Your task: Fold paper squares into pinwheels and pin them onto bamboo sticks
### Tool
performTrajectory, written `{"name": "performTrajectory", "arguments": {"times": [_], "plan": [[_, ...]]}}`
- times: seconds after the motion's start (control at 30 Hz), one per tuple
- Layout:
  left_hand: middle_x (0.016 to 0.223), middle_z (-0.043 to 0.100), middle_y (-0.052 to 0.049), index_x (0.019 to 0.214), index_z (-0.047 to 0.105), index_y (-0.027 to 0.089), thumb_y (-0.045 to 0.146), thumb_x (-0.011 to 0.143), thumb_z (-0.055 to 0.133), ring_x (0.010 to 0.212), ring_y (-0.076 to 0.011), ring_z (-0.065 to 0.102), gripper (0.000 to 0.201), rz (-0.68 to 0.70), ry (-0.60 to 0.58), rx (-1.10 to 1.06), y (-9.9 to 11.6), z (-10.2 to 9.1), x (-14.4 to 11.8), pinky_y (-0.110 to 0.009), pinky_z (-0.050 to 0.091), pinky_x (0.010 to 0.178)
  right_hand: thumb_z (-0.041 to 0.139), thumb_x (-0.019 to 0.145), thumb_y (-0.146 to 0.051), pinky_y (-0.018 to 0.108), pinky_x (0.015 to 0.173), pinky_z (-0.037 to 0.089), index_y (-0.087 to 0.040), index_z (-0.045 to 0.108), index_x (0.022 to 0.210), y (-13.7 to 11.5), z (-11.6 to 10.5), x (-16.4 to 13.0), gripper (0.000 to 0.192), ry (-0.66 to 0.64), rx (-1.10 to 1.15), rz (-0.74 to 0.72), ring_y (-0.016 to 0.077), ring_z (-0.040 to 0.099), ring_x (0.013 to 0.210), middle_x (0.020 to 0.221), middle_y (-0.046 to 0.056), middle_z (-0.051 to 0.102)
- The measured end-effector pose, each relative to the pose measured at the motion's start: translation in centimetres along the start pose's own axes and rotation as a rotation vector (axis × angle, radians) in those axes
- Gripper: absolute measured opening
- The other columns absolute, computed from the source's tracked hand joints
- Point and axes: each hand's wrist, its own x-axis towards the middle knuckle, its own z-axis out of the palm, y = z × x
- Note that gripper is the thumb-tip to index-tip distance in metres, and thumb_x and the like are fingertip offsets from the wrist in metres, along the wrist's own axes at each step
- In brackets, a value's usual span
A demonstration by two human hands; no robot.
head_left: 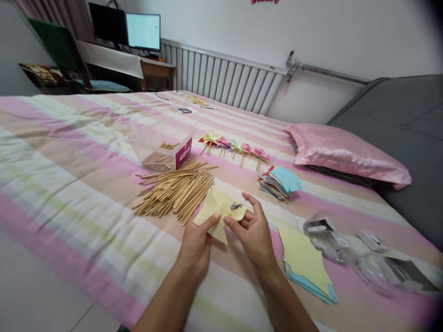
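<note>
A pale yellow paper pinwheel piece (215, 206) with curled corners is held up between both hands over the bed. My left hand (198, 242) pinches its lower left part, thumb on top. My right hand (254, 233) is closed on its right side, the thumb near the middle and the index finger raised. Just beyond the paper shows a small heap of silvery bits (236, 205), too small to name. Left of the paper lies a loose pile of thin wooden sticks (176, 191). To the right rests a stack of yellow and blue paper sheets (306, 263).
Behind the sticks stands a clear plastic box (161, 154) with more sticks. Finished paper pinwheels (235, 146) lie in a row, near a stack of coloured cut papers (280, 182). Clear plastic containers (325, 235) are at the right, a pink pillow (346, 152) beyond.
</note>
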Motion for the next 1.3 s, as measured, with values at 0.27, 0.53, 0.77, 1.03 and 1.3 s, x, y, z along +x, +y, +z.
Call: {"name": "performTrajectory", "arguments": {"times": [0.27,0.53,0.77,1.03,1.3], "plan": [[0.097,0.073,-0.012,0.115,0.062,0.012,0.021,0.066,0.077,0.09,-0.0252,0.069,0.052,0.065,0.04,0.146,0.2,-0.4,0.1,-0.031,0.054,0.076,0.065,0.077,-0.023,0.043,0.103,0.038,-0.028,0.062,0.11,-1.7,-2.3,0.2,0.034,-0.154,-0.655,-0.492,0.0285,0.035,0.133,0.145,0.008,0.033],[0.093,0.074,-0.013,0.114,0.063,0.011,0.026,0.059,0.081,0.083,-0.026,0.07,0.059,0.031,0.077,0.127,0.4,-0.5,0.1,-0.034,0.054,0.075,0.067,0.075,-0.03,0.044,0.097,0.041,-0.023,0.064,0.085,-1.6,-2.6,0.1,0.012,-0.113,-0.674,-0.432,0.0295,0.047,0.123,0.135,0.011,0.047],[0.094,0.073,-0.014,0.112,0.062,0.01,0.023,0.06,0.08,0.081,-0.0232,0.069,0.057,0.028,0.094,0.164,0.4,-0.6,0.2,-0.031,0.054,0.073,0.064,0.077,-0.027,0.04,0.09,0.047,-0.021,0.069,0.071,-1.2,-2.2,0.3,0.01,-0.079,-0.616,-0.314,0.0247,0.063,0.1,0.133,0.011,0.051],[0.087,0.074,-0.013,0.116,0.058,0.009,0.024,0.061,0.08,0.067,-0.0205,0.068,0.061,-0.004,0.125,0.249,0.3,-0.7,0.2,-0.031,0.055,0.063,0.062,0.077,-0.022,0.041,0.09,0.046,-0.02,0.066,0.066,-1.3,-2.0,0.3,0.012,-0.061,-0.614,-0.312,0.0288,0.058,0.111,0.112,0.013,0.065],[0.093,0.073,-0.013,0.125,0.054,0.011,0.02,0.064,0.078,0.078,-0.0218,0.069,0.066,0.01,0.097,0.169,0.1,-0.4,0.1,-0.03,0.054,0.071,0.065,0.073,-0.024,0.036,0.079,0.051,-0.019,0.06,0.072,-0.4,-1.6,0.4,0.007,-0.003,-0.495,-0.263,0.027,0.059,0.106,0.116,0.013,0.061]]}}
